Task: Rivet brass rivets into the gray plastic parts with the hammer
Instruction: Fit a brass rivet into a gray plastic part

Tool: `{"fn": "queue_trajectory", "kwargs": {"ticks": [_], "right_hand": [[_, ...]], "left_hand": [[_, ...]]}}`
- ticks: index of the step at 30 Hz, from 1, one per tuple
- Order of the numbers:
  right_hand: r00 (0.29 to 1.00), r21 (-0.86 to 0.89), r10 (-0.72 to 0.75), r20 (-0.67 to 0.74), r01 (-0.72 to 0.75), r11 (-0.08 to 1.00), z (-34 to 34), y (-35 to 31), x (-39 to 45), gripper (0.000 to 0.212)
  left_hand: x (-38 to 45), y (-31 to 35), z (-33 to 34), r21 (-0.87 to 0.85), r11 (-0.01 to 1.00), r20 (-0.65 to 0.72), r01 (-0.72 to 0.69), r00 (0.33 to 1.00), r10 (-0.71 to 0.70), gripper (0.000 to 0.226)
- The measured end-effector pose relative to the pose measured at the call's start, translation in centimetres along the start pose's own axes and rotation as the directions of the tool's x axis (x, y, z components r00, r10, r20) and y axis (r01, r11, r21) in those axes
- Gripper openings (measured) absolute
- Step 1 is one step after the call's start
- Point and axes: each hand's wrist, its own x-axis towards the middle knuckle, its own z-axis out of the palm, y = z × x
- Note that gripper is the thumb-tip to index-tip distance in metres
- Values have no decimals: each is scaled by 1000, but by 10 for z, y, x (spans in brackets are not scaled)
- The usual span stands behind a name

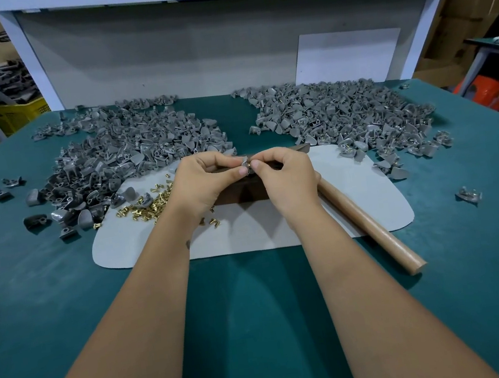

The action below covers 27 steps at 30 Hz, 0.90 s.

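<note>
My left hand [206, 180] pinches a small gray plastic part [243, 163] above a dark block [239, 191] on the pale mat [256, 229]. My right hand [284, 173] pinches a brass rivet [249, 164] right against that part. The hammer lies on the mat to the right, its wooden handle [370, 226] pointing toward me and its head [303, 148] partly hidden behind my right hand. Loose brass rivets [155, 203] are scattered on the mat left of my left hand.
A big heap of gray parts [129, 154] lies at the left rear of the green table [260, 330], another heap [343, 119] at the right rear. A few stray parts [468, 195] lie far right. A white panel [348, 57] leans on the back wall.
</note>
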Motion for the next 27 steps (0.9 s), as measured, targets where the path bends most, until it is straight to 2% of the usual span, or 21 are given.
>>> {"fn": "queue_trajectory", "kwargs": {"ticks": [3, 12, 21, 27], "right_hand": [[1000, -14, 6, -1, -6, 1000, 0, 0, 0, 12], [1000, 0, 8, 3, -8, 1000, 2, -2, -1, 23], [1000, 20, 17, 13, -18, 1000, 2, -5, -1, 24], [1000, 50, 3, 7, -4, 999, 3, -3, -1, 16]], "left_hand": [[1, -1, 0, 11, 1000, -3, -5, 1000, 5, 23], [1, -2, 1, 11, 1000, -14, -6, 1000, 6, 25], [1, -3, 4, 24, 1000, -30, 11, 999, -11, 18], [1, -4, 5, 28, 999, -25, 17, 1000, -16, 16]]}}
